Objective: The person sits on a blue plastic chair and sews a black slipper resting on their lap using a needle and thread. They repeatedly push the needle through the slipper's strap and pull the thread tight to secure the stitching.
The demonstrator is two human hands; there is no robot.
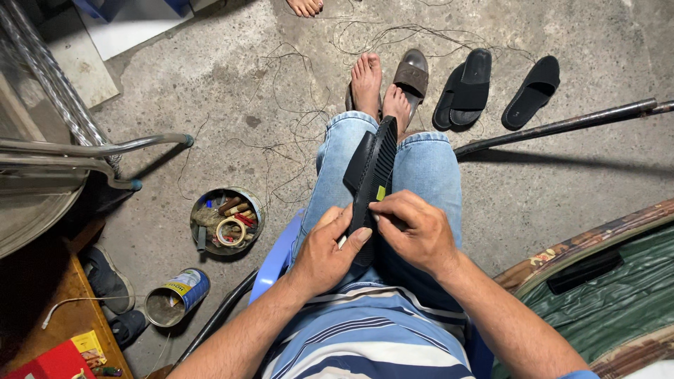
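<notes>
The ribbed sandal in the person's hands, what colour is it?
Black, with a small yellow-green tag. The ribbed black sandal shows best in the head view.

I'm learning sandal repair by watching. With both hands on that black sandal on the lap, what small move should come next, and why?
Probably draw the right hand away to pull any stitch snug. Both hands pinch the black ribbed-sole sandal at its near edge, the left hand steadying it, and loose thread lies on the floor. No needle is clearly visible.

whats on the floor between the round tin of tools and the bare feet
Only tangled thin thread on bare concrete, between the round tin and the feet, in the head view.
</notes>
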